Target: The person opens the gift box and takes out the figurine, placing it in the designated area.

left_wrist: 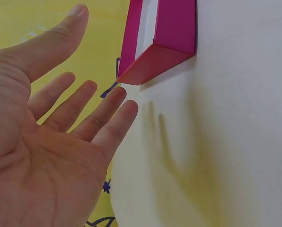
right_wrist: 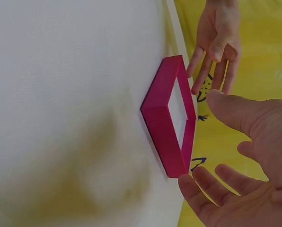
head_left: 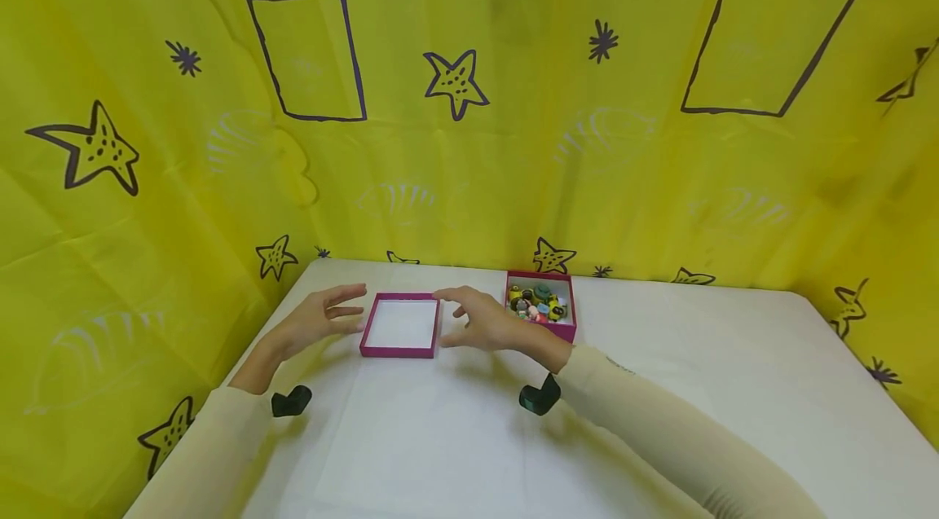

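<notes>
A shallow square magenta box lid with a white inside lies open side up on the table. My left hand hovers just left of it, fingers spread and palm turned towards it. On the other side is my right hand, its fingers loosely bent and its fingertips close to the lid's right wall. In the right wrist view, one fingertip appears right at a corner of the lid. The left wrist view has the lid beyond the spread fingers. Neither hand holds anything.
Behind my right forearm stands a magenta box with several small colourful toy figures inside. A white cloth covers the table. Yellow curtains with star drawings hang at the back and sides. Dark pieces show beneath both wrists.
</notes>
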{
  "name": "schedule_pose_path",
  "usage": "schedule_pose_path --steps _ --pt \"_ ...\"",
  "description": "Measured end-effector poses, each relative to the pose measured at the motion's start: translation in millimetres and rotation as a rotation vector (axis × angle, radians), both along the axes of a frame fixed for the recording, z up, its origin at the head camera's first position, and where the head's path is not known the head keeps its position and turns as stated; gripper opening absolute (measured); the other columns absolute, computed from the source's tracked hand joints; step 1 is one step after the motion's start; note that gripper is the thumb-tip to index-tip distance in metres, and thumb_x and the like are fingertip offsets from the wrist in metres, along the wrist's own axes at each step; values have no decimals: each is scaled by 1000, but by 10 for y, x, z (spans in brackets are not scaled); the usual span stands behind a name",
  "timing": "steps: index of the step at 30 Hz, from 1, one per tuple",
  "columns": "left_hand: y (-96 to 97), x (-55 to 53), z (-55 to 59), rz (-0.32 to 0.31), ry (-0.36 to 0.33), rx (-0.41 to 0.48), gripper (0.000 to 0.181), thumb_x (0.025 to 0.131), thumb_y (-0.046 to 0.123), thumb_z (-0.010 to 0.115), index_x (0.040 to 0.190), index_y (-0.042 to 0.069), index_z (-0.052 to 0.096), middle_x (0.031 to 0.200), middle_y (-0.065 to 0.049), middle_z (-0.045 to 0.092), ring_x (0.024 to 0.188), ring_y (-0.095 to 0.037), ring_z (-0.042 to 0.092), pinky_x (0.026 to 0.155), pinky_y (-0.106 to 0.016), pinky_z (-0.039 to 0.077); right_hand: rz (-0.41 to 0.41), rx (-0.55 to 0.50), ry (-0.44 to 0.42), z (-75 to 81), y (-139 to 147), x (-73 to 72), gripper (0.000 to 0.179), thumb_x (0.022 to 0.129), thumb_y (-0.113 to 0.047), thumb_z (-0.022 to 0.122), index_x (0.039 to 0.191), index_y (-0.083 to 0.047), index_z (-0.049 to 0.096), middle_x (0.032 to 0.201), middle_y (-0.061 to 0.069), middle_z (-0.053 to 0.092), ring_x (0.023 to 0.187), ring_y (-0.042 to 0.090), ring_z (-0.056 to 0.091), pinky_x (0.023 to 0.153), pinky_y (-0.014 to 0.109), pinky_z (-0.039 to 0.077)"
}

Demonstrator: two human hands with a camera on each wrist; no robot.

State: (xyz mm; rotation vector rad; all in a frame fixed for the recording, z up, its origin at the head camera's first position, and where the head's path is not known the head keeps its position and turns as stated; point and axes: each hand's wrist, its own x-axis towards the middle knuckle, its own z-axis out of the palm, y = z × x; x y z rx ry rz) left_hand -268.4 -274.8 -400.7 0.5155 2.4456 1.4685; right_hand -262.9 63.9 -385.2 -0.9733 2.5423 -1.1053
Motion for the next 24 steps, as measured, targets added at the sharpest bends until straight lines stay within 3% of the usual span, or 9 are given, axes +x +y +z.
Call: schedule_pose_path --steps 8,17,24 --pt "58 -12 21 8 33 11 72 96 10 73 157 0 36 161 -26 34 140 -47 45 104 -45 52 42 -17 65 107 115 26 71 91 -18 80 153 -11 47 152 16 50 121 39 61 93 45 58" --pt "155 0 66 19 70 5 76 95 19 76 158 6 37 161 -23 36 140 -46 46 102 -47 53 32 -13 79 148 323 28 71 91 -20 81 153 -14 48 147 10 55 118 27 62 95 46 58" --pt "315 -18 113 -2 111 13 74 95 21 76 158 9 39 160 -19 39 139 -44 48 102 -49 53 26 16 191 177 532 7 68 90 -21 82 149 -10 52 142 11 60 111 24 65 87 39 61"
